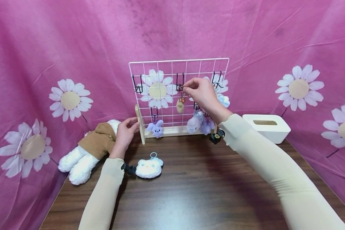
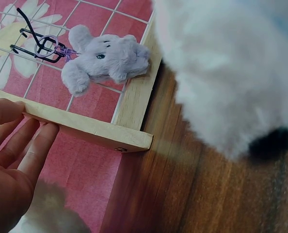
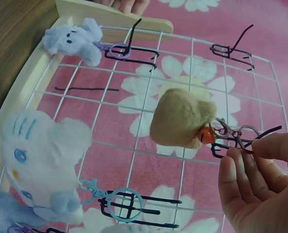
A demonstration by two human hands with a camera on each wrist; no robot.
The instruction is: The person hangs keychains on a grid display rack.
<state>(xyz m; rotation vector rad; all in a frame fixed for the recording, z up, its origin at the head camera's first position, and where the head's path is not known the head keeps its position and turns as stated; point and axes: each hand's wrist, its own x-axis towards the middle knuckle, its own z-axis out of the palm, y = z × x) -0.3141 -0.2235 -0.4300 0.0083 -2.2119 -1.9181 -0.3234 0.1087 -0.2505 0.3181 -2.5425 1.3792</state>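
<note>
My right hand (image 1: 202,94) pinches the metal ring (image 3: 247,141) of a tan plush keychain (image 3: 180,119) with an orange bell (image 3: 206,135). The ring is right at the upper middle black hook (image 3: 221,148), and the hook's tip passes close to my thumb and fingertips. The hook hangs on a white wire grid rack (image 1: 161,61). With thumb and fingers on opposite faces, my left hand (image 1: 125,134) grips the rack's wooden side post (image 2: 86,125). Near it, a purple rabbit plush keychain (image 2: 110,58) hangs by its ring from a lower hook.
Other plush keychains (image 1: 194,124) hang at the rack's right side. A white cat plush keychain (image 1: 148,171) lies on the brown table (image 1: 172,201). A white plush toy in a brown hoodie (image 1: 96,143) lies at left; a white tissue box (image 1: 265,129) stands at right.
</note>
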